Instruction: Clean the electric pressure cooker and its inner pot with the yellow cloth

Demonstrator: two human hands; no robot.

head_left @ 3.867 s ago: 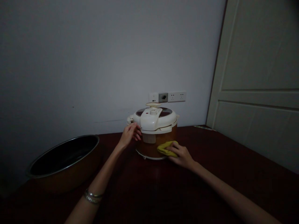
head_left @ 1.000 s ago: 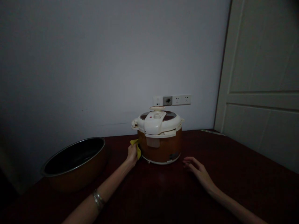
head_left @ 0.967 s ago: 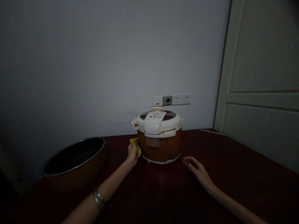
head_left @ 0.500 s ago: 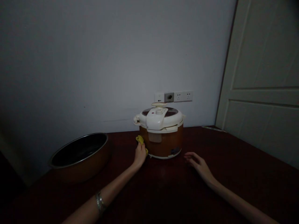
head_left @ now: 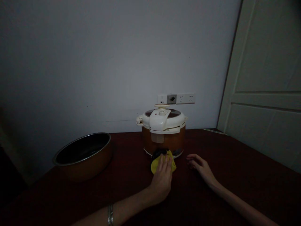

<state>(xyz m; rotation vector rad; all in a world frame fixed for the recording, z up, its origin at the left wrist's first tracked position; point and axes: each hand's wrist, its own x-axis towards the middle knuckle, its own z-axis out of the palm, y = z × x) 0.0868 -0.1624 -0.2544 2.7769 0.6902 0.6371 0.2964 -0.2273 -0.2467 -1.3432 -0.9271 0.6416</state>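
Observation:
A white-lidded electric pressure cooker [head_left: 150,138] with an orange-brown body stands near the wall. At its lower front, my left hand [head_left: 162,182] presses a yellow cloth [head_left: 173,165] with its fingers lying over it. A dark patch beside the cloth is too dim to make out. Right of the cooker, my right hand [head_left: 202,169] is at the tabletop, empty, with fingers loosely bent and apart. A bracelet [head_left: 110,215] circles my left wrist.
A large brown pot [head_left: 84,168] with a dark inside stands at the left of the dark red table [head_left: 127,175]. Wall sockets [head_left: 185,98] sit behind the cooker. A pale panelled door [head_left: 265,94] is at the right, with a thin flat strip [head_left: 215,131] near the back edge.
My left hand has moved with the yellow cloth from the cooker's left side round to its lower front. My right hand stays in about the same place. The view has shifted slightly.

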